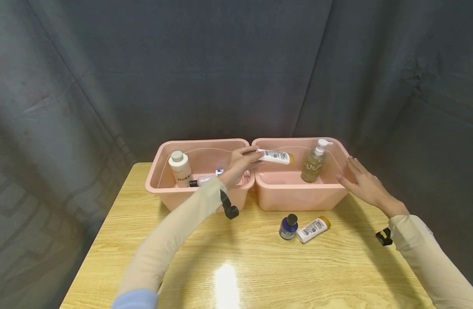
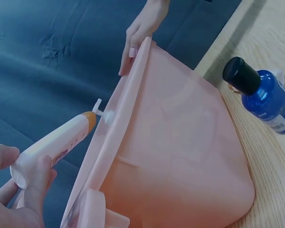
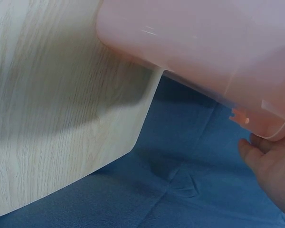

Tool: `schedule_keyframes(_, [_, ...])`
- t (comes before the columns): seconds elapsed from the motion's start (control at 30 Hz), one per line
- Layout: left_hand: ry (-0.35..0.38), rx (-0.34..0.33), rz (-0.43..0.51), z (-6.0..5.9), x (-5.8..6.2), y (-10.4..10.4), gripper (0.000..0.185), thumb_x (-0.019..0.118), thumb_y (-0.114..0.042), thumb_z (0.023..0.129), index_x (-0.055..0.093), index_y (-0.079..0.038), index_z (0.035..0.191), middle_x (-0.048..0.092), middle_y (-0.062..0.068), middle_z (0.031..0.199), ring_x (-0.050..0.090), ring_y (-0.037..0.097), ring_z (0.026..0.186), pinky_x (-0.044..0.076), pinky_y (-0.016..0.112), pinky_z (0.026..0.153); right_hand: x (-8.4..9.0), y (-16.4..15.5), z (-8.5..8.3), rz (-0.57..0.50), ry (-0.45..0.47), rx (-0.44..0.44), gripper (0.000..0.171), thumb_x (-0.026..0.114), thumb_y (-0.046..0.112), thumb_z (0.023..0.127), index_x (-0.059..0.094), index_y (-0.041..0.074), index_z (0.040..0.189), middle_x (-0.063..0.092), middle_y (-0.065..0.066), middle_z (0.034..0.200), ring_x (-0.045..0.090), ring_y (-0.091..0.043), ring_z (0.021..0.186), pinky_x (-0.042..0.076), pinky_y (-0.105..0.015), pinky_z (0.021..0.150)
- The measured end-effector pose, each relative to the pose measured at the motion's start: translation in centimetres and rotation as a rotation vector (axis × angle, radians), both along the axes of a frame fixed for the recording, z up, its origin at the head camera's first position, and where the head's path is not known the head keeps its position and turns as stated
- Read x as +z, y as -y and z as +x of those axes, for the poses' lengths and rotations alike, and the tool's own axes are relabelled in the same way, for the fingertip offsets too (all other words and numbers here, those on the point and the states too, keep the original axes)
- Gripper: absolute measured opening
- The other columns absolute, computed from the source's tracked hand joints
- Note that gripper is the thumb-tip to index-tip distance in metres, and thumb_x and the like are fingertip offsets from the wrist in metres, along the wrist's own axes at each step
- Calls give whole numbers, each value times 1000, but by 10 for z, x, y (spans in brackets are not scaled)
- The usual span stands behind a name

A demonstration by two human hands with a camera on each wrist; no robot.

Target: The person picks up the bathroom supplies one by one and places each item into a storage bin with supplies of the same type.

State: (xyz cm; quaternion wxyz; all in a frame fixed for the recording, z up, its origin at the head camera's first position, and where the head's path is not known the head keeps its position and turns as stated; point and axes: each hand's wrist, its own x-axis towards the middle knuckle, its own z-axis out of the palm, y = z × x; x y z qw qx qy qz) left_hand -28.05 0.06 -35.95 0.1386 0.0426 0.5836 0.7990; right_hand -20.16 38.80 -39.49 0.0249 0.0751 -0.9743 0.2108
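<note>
Your left hand [image 1: 239,165] pinches the white tube [image 1: 276,156]; its long axis runs rightward from the grip, over the right pink bin [image 1: 298,195]. Your right hand [image 1: 365,184], fingers spread, rests on that bin's far wall.

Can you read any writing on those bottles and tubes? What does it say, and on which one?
"MURR", cut off by the tub wall: on the white bottle in the left pink tub.
Tube in the left hand: print too small.
Tube on the table: barcode, unreadable.
Pump bottle: script blurred.
Blue bottle: label unreadable.

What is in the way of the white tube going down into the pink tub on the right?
Nothing visible. The left hand holds the white tube over the right tub's bare left part; the pump bottle stands farther right.
</note>
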Motion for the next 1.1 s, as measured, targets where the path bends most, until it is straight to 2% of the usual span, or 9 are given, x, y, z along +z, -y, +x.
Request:
schedule_keyframes(0.13, [27,13,-7,-3,-1,-4,41,73,-2,89,62,2,129,67,19,117,73,24,90,54,37,90,0,0,-1,1,4,-3,84,50,48,101,13,-3,156,0,-19,164,5,-44,147,15,-73,107])
schedule_keyframes(0.37, [71,38,-23,-8,-5,-6,44,70,-3,91,60,2,133,65,20,120,67,33,106,54,34,89,-1,0,-1,-8,-19,7,82,50,46,101,15,-4,155,1,-21,163,7,-47,146,16,-75,105])
schedule_keyframes(0.53, [100,68,5,-13,-6,-8,45,71,-1,89,60,3,132,66,20,118,70,30,100,54,34,89,-1,0,0,-8,-20,12,82,50,46,101,14,-4,155,1,-22,163,7,-47,146,16,-75,104])
schedule_keyframes(0.67, [100,81,60,-18,-4,-13,49,70,2,89,55,6,135,63,22,118,71,28,95,54,33,89,0,0,0,3,-23,9,82,50,47,101,16,-5,155,2,-22,163,8,-47,146,16,-75,105])
schedule_keyframes(0.83, [112,130,114,-24,0,-18,46,69,6,88,57,8,133,63,21,112,71,27,88,55,35,88,1,0,-1,6,-17,3,83,50,48,101,17,-5,155,3,-22,163,8,-46,146,16,-75,105])
schedule_keyframes(1.1, [110,186,131,-30,0,-24,45,69,10,86,58,10,130,63,23,113,70,29,89,56,37,85,0,1,1,-9,-19,6,83,49,48,101,14,-4,155,1,-22,163,5,-46,147,15,-75,105])
